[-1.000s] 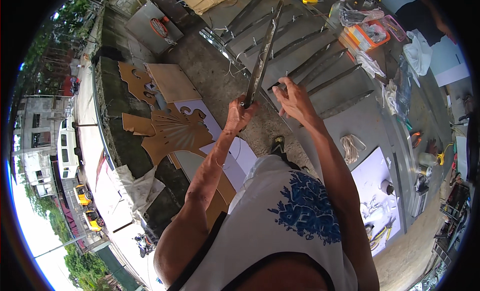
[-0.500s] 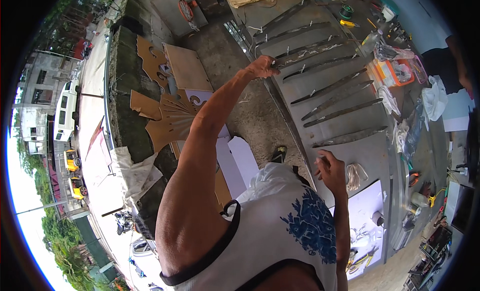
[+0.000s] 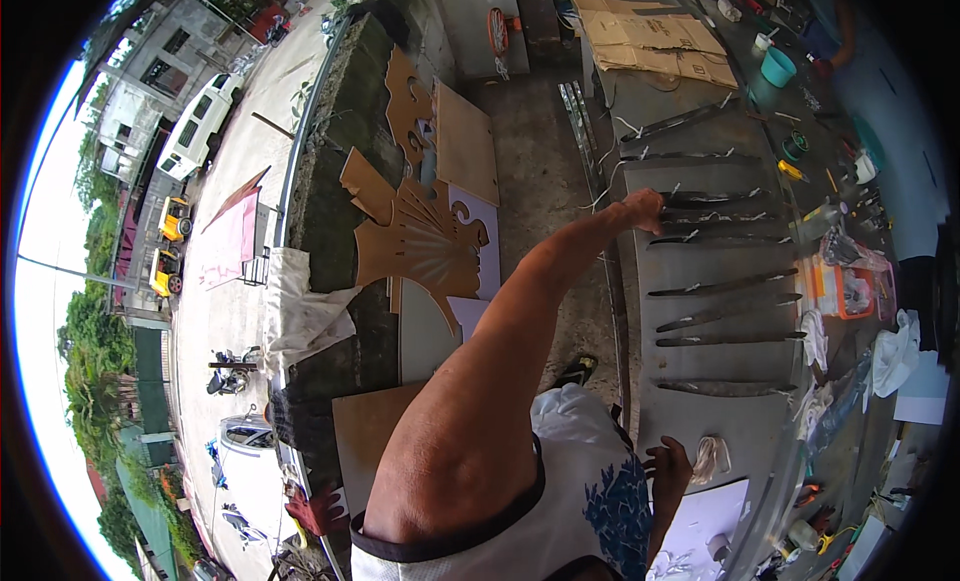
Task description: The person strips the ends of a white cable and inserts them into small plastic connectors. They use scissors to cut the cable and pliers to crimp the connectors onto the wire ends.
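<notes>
Dark strips (image 3: 727, 389): slim, tapered, across your grey table (image 3: 720, 421)
Your left hand (image 3: 645, 210): at far strips' left ends, grip unclear
Your right hand (image 3: 670, 471): fingers loosely bent, beside coiled cord (image 3: 711, 461)
Far end: creased cardboard (image 3: 655, 41)

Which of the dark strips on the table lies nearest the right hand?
The dark strip lowest in the picture: the right hand is below it, with no strip between, while the other strips lie farther up the table.

The flattened cardboard (image 3: 650, 43) carries small print; none of it is readable.
</notes>
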Demonstrator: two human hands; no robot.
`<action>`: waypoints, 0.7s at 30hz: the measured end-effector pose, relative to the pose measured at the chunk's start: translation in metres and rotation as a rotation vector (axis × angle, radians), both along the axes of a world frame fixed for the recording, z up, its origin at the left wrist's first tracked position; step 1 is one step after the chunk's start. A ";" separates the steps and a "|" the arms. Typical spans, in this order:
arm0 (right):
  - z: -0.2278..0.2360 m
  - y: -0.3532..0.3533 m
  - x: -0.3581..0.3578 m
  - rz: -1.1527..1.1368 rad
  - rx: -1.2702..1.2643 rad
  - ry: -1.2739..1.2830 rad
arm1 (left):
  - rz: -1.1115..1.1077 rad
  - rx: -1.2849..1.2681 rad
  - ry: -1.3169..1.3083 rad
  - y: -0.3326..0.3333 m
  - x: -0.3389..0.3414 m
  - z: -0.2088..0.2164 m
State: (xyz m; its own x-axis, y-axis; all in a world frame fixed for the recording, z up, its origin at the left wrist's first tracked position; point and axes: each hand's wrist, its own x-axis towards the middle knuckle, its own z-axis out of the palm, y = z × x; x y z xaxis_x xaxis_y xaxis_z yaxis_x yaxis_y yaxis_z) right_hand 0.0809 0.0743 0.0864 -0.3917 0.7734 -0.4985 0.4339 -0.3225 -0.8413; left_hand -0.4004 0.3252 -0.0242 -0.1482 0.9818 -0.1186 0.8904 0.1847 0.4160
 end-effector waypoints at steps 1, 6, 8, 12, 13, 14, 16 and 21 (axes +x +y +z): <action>-0.001 0.000 0.001 -0.008 0.001 -0.007 | 0.040 0.021 0.023 -0.001 0.004 0.001; -0.008 -0.001 0.006 -0.015 0.023 -0.001 | 0.145 -0.004 0.090 -0.009 0.012 0.007; -0.011 -0.003 0.006 -0.020 0.026 0.006 | 0.194 0.000 0.095 -0.011 0.014 0.007; -0.018 -0.006 0.010 0.005 0.023 0.014 | 0.251 -0.007 0.084 -0.011 0.022 0.005; -0.019 -0.006 0.012 0.019 0.027 0.015 | 0.271 -0.002 0.081 -0.013 0.021 0.003; -0.019 -0.005 0.011 0.010 0.022 0.026 | 0.283 0.038 0.062 -0.012 0.021 0.001; -0.020 -0.005 0.010 -0.008 0.010 0.050 | 0.306 0.118 0.024 -0.011 0.020 -0.003; -0.016 -0.007 0.008 -0.019 0.006 0.033 | 0.352 0.173 0.012 -0.011 0.023 -0.013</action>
